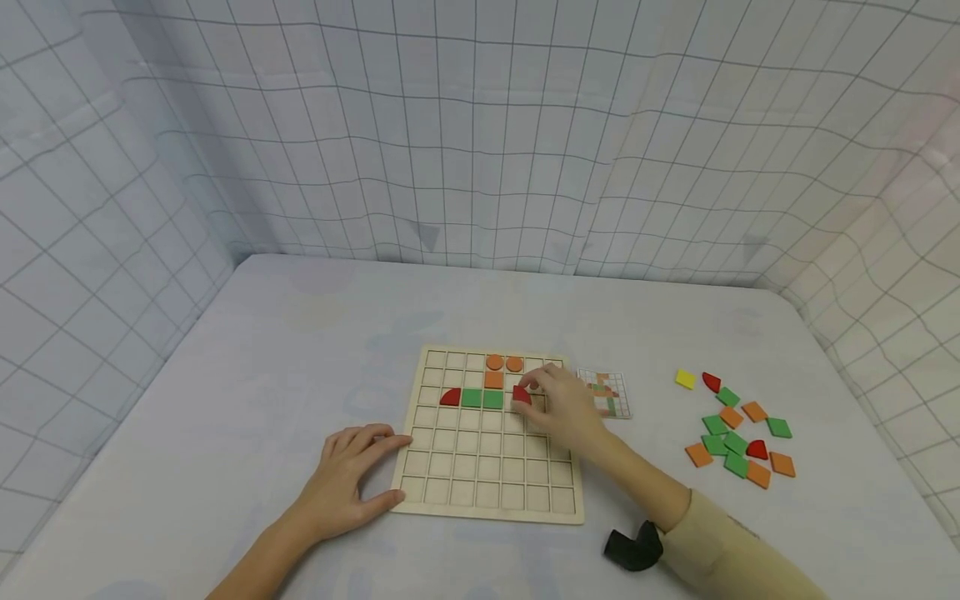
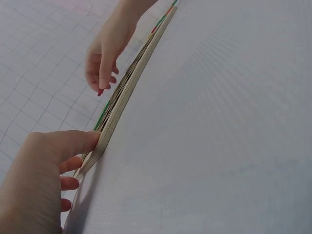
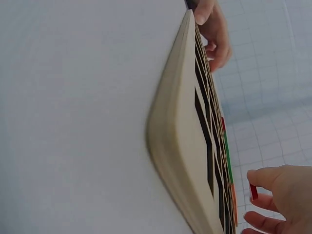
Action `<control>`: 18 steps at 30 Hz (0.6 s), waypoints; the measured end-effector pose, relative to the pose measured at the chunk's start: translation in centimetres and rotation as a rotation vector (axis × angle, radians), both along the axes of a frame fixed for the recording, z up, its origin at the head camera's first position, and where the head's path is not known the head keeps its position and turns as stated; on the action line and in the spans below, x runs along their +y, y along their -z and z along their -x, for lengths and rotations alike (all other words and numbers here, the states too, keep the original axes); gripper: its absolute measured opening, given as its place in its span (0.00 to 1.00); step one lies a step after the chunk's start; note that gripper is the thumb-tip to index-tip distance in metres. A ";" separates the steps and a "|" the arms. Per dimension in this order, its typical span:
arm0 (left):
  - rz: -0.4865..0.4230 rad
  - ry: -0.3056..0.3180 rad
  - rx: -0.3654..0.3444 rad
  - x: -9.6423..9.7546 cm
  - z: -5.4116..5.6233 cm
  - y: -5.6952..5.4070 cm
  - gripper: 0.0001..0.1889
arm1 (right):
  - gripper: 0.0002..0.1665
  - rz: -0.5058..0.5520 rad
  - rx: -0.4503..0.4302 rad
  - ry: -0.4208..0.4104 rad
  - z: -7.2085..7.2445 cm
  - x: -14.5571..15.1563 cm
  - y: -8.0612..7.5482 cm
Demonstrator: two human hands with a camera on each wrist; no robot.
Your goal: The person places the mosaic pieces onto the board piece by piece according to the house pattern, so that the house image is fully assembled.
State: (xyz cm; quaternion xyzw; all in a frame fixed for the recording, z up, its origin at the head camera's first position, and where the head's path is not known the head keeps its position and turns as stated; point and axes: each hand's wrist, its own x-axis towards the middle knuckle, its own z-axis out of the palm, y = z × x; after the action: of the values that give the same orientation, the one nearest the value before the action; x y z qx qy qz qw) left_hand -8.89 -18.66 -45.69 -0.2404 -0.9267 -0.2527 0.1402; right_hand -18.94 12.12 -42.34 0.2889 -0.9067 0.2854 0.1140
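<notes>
A pale wooden grid board (image 1: 457, 508) lies on the table, holding two orange discs (image 1: 504, 363), an orange square (image 1: 493, 380), two green squares (image 1: 482, 398) and a red quarter-circle tile (image 1: 451, 397). Between thumb and forefinger, my right hand (image 1: 564, 408) pinches another red quarter-circle tile (image 1: 521, 394). The right wrist view shows this red tile (image 3: 253, 191) raised off the board. At the board's left side, my left hand (image 1: 345, 479) rests its thumb and forefinger tips on the edge, fingers spread. A printed pattern card (image 1: 617, 395) lies right of the board, partly hidden behind my right hand.
Loose green tiles (image 1: 737, 464), orange tiles (image 1: 782, 464), red tiles (image 1: 757, 450) and a yellow square (image 1: 686, 379) lie scattered at the right. A black curved object (image 1: 633, 550) is by the right sleeve. White gridded curtains (image 1: 480, 150) enclose the table.
</notes>
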 end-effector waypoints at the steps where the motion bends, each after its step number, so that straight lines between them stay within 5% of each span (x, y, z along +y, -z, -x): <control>1: -0.001 0.000 -0.001 0.0 0.0 0.0 0.30 | 0.14 0.003 0.000 -0.006 0.0 -0.2 0.1; 18: 0.003 -0.007 -0.006 0.1 -0.1 -0.2 0.30 | 0.14 -0.023 0.050 -0.003 -0.1 -0.9 1.2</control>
State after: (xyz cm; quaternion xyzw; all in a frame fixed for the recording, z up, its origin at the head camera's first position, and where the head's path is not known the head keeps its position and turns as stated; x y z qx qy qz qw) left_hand -8.81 -18.53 -45.52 -0.2365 -0.9283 -0.2517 0.1380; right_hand -18.89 11.27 -43.52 0.2986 -0.9064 0.2677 0.1330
